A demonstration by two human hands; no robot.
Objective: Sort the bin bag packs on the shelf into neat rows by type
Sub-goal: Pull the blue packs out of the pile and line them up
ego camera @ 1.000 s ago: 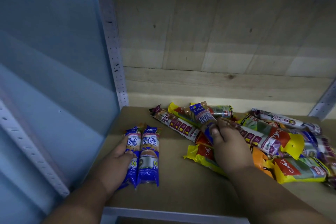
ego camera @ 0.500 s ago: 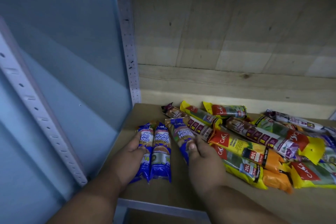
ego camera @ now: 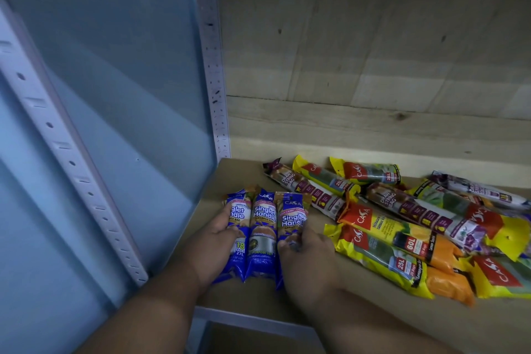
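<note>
A: Two hands sit nearest, both at the blue packs. Left hand (ego camera: 214, 241) lies against the left blue pack (ego camera: 237, 234), fingers curled over its left side, gripping it. Right hand (ego camera: 309, 253) pinches the right blue pack (ego camera: 290, 227) near its middle, thumb on its face.

B: And the one between them?

A: Middle blue pack (ego camera: 263, 238) lies flat, touching the pack on either side. All three point front to back on the shelf (ego camera: 402, 322), side by side, close to its front left corner.

B: What lies right of the blue packs?

A: Just beside them, a yellow 25L pack (ego camera: 382, 259) slants toward the front edge. Touching it, a little farther back, is an orange 60L pack (ego camera: 399, 236). Another yellow pack (ego camera: 500, 276) lies right of those.

B: Farther back?

A: Behind the blue packs and a bit right, a dark draw-string pack (ego camera: 304, 187) runs diagonally, its near end under the orange one. A second draw-string pack (ego camera: 422, 213) lies right of it. Two more yellow 25L packs (ego camera: 324, 178) (ego camera: 370, 172) sit nearest the back. A white draw-string pack (ego camera: 482, 190) is far right; the heap around it is too jumbled to sort out.

B: Beyond them?

A: Wooden back boards (ego camera: 373, 66). Left of the blue packs, a perforated metal upright (ego camera: 212, 66) and a pale blue side panel (ego camera: 115, 80).
</note>
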